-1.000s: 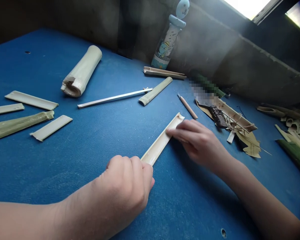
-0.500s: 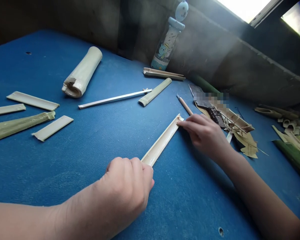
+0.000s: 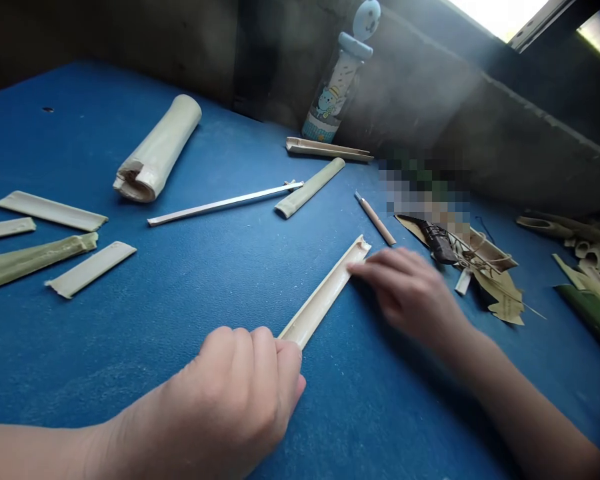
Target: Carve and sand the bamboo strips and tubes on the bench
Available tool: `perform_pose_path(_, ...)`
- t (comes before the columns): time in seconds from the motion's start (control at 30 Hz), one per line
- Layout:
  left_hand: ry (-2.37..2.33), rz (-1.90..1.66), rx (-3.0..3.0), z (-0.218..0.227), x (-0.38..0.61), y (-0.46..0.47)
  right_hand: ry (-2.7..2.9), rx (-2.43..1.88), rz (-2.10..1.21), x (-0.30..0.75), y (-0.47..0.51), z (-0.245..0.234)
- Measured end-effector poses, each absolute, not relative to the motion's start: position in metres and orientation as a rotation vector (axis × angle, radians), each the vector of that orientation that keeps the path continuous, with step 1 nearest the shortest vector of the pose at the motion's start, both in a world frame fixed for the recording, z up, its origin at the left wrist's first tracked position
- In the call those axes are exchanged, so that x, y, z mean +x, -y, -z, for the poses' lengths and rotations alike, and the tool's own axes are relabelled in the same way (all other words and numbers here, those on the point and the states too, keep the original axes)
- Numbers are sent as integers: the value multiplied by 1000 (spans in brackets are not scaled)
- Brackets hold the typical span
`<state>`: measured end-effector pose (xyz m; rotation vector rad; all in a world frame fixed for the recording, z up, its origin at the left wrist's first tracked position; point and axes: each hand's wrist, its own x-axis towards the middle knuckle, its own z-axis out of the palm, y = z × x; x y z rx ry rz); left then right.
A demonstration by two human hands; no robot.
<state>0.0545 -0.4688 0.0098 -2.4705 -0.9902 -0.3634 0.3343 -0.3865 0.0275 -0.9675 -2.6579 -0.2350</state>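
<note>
**Left hand (image 3: 245, 393) closing on bamboo strip (image 3: 325, 293)**

The left hand is curling shut over the strip's near end, knuckles up, at lower centre. The strip is lying diagonally on the blue table (image 3: 130, 347). The right hand (image 3: 410, 293) is staying half open, fingers extending to touch the strip's far end, with a carving tool (image 3: 375, 220) lying just beyond.

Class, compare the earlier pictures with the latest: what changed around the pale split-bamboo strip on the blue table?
The right hand moved off the pale split-bamboo strip toward its far end, fingertips now at its edge. The left hand stayed over the near end. The strip and the loose bamboo pieces on the blue table stayed put.
</note>
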Motion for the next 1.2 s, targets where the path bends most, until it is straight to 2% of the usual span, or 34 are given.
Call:
perform_pose_path(0.07, 1007, 396, -2501, -10, 53, 469, 2647, -1008, 245, 332, 388, -30)
perform_pose_path(0.2, 1055, 347, -2772, -18, 41, 448, 2684, -713, -64, 323, 403, -43)
perform_pose_path(0.3, 1121, 301, -3037, -34, 31, 404, 2467, -672, 74, 330, 402, -54)
perform_pose_path(0.47, 639, 290, -3012, -42, 60, 329, 2226, -857, 267, 355, 383, -55)
perform_pose_path(0.57, 201, 226, -3039, -34, 94, 317, 2315, -859, 344, 358, 381, -49)
perform_pose_path(0.63, 102, 191, -3009, -31, 107, 318, 2322, -867, 414, 358, 382, -48)
perform_pose_path(0.77, 267, 177, -2909, -40, 105, 327, 2236, -960, 360, 362, 381, -52)
perform_pose_path(1.07, 1135, -283, -2911, -52, 74, 351, 2297, -975, 312, 356, 388, -55)
perform_pose_path(1.2, 1321, -417, -2967, -53, 64, 377, 2454, -977, 158, 343, 397, -45)
